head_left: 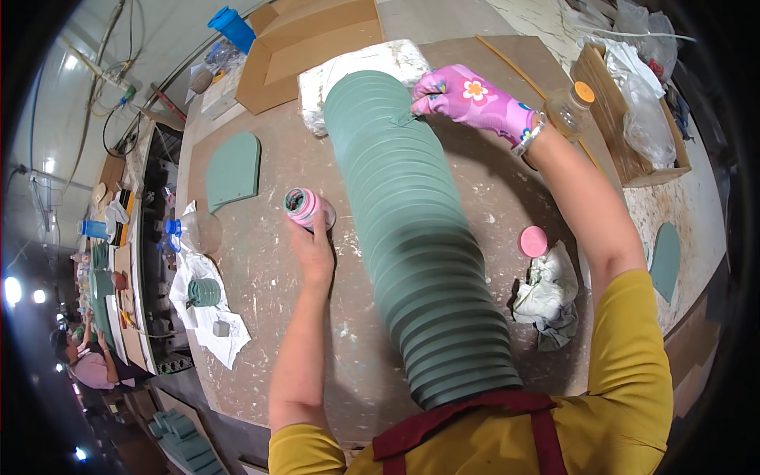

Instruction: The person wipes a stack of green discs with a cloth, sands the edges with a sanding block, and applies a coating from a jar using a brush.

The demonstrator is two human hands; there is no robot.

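Note:
A long row of overlapping green pieces with rounded ends (412, 214) runs from my apron up to a white block (310, 111). My left hand (315, 252) is wrapped round a small pink open-topped jar (298, 203), left of the row. The jar is tilted and its inside looks dark. My right hand (455, 93), in a pink flowered glove, is closed in a pinch at the right edge of the row's far part. Beside its fingertips a small dark green patch shows on the row; what the fingers hold is hidden.
A single green piece (235, 170) lies at left. Right of the row are a pink lid (533, 241) and a crumpled white cloth (546, 285). An orange-capped bottle (568, 111), a thin stick (507, 59) and cardboard boxes (309, 47) stand or lie farther back. Another person (95, 364) works far left.

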